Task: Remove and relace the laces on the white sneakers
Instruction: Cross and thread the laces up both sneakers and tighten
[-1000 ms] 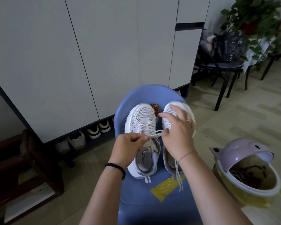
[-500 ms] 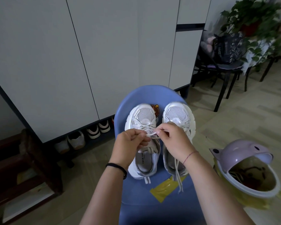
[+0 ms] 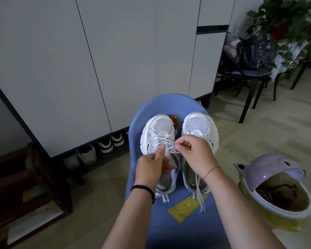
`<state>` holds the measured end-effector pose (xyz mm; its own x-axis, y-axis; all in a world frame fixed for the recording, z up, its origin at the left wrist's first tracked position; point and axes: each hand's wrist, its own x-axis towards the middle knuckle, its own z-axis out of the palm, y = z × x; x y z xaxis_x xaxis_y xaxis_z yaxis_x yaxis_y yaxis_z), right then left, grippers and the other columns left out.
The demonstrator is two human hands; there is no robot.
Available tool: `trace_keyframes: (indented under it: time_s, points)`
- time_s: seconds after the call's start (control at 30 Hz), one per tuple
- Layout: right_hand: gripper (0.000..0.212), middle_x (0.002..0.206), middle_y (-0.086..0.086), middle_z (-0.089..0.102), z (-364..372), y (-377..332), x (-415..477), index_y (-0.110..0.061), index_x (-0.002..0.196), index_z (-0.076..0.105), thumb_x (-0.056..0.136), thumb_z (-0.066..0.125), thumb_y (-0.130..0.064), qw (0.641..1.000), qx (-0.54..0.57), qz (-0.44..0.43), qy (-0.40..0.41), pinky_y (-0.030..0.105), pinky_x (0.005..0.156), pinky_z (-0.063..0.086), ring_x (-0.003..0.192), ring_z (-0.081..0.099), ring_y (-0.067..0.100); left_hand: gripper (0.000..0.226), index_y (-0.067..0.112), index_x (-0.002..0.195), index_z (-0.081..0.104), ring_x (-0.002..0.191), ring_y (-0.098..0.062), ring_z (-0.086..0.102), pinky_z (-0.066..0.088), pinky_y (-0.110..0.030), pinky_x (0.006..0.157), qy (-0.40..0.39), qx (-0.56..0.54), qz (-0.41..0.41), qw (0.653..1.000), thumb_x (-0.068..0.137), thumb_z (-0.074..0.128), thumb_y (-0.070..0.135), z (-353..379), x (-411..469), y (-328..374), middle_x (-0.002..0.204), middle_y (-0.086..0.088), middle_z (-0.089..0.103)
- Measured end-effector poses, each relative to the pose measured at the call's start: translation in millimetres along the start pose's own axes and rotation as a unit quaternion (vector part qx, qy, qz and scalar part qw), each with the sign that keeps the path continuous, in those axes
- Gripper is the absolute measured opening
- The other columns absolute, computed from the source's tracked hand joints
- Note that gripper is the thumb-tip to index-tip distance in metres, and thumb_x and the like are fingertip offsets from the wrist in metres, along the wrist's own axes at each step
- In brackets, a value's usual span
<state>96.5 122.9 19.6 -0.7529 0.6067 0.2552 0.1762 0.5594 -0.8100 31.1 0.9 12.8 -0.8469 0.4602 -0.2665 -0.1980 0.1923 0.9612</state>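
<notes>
Seemingly barely begun: left hand grips the tongue of the nine-o'clock sneaker, right hand pinches its threaded lace; the three-o'clock sneaker trails a loose lace.

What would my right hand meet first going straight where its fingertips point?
Likely the left hand, thumb on the tongue of the left sneaker, beside the lace the right hand pinches; depth unclear.

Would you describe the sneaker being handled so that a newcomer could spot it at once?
Find the blue chair before the grey cabinets; two white sneakers sit on it. It is the left sneaker, with the left hand holding its tongue and the right hand pinching its lace; the right sneaker trails a loose lace past its heel.
</notes>
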Motion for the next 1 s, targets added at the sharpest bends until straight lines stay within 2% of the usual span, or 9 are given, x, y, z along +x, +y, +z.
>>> trace_keyframes:
  time_s: [0.1,0.2,0.33,0.43,0.57,0.7,0.87,0.93,1.0]
  points:
    - [0.007,0.079,-0.009,0.067,0.7,6.9,2.9,-0.013,0.088,0.073,0.087,0.066,-0.010,0.999,-0.017,0.019,0.038,0.002,0.065,0.042,0.073,0.059,-0.003,0.061,0.003,0.076,0.061,0.049,-0.017,0.055,0.045,-0.023,0.048,-0.068,-0.108,-0.203,0.971,0.092,0.047,0.060,11.5,-9.5,-4.4,0.055,-0.008,0.065]
    - [0.007,0.076,-0.010,0.064,5.2,9.5,3.7,-0.012,0.087,0.073,0.087,0.067,-0.010,0.999,-0.031,0.020,0.036,0.002,0.063,0.041,0.070,0.056,-0.005,0.057,0.006,0.091,0.059,0.060,-0.016,0.055,0.048,-0.020,0.045,-0.094,-0.247,-0.301,0.916,0.087,0.054,0.063,16.4,-9.5,-10.6,0.068,-0.005,0.062]
    - [0.006,0.074,-0.012,0.064,9.5,10.4,5.3,-0.015,0.084,0.073,0.086,0.068,-0.013,0.998,-0.051,0.020,0.036,0.009,0.062,0.040,0.068,0.056,-0.003,0.045,0.001,0.083,0.060,0.066,-0.019,0.061,0.054,-0.025,0.050,-0.047,-0.385,-0.282,0.877,0.089,0.064,0.045,18.3,-1.2,-10.9,0.058,-0.008,0.063]
    - [0.008,0.071,-0.014,0.063,10.2,11.6,6.3,-0.016,0.081,0.072,0.086,0.067,-0.013,0.997,-0.055,0.024,0.038,0.004,0.060,0.039,0.067,0.056,-0.003,0.038,-0.004,0.099,0.063,0.082,-0.024,0.063,0.057,-0.029,0.057,-0.072,-0.465,-0.279,0.837,0.091,0.063,0.033,17.7,-0.7,-6.7,0.074,-0.016,0.071]
    - [0.007,0.073,-0.009,0.065,13.4,12.6,6.9,-0.015,0.080,0.071,0.086,0.068,-0.013,0.997,-0.061,0.020,0.038,0.014,0.063,0.042,0.069,0.059,0.003,0.029,-0.003,0.081,0.059,0.064,-0.023,0.063,0.052,-0.026,0.039,-0.030,-0.474,-0.268,0.838,0.096,0.059,0.022,21.4,-1.2,-5.2,0.061,-0.012,0.066]
    - [0.010,0.070,-0.013,0.061,16.0,12.5,7.4,-0.017,0.078,0.070,0.086,0.067,-0.012,0.996,-0.083,0.019,0.040,0.019,0.067,0.046,0.071,0.060,0.008,0.025,0.001,0.082,0.059,0.051,-0.017,0.059,0.050,-0.023,0.036,-0.014,-0.490,-0.263,0.831,0.093,0.063,0.022,21.7,3.4,-8.5,0.052,-0.008,0.061]
    - [0.012,0.084,-0.007,0.065,20.1,7.3,7.2,-0.013,0.082,0.070,0.089,0.061,-0.012,0.991,-0.136,0.007,0.017,0.030,0.075,0.051,0.079,0.061,0.012,0.025,0.005,0.091,0.061,0.070,-0.020,0.058,0.054,-0.026,0.041,-0.021,-0.499,-0.266,0.824,0.088,0.069,0.029,19.1,12.2,-15.7,0.079,-0.009,0.062]
    - [0.011,0.087,-0.003,0.066,21.8,6.7,7.0,-0.013,0.083,0.070,0.089,0.060,-0.012,0.989,-0.149,0.002,0.015,0.030,0.075,0.050,0.081,0.060,0.014,0.027,0.005,0.092,0.064,0.074,-0.021,0.060,0.058,-0.029,0.050,-0.038,-0.501,-0.266,0.823,0.085,0.071,0.030,16.5,15.3,-18.7,0.085,-0.009,0.063]
    - [0.011,0.088,-0.001,0.067,24.3,6.9,7.6,-0.013,0.082,0.069,0.089,0.059,-0.013,0.987,-0.160,0.001,0.013,0.031,0.075,0.049,0.082,0.061,0.016,0.037,0.002,0.105,0.067,0.093,-0.025,0.067,0.061,-0.033,0.065,-0.072,-0.501,-0.255,0.824,0.085,0.070,0.033,13.5,15.8,-19.1,0.101,-0.012,0.070]
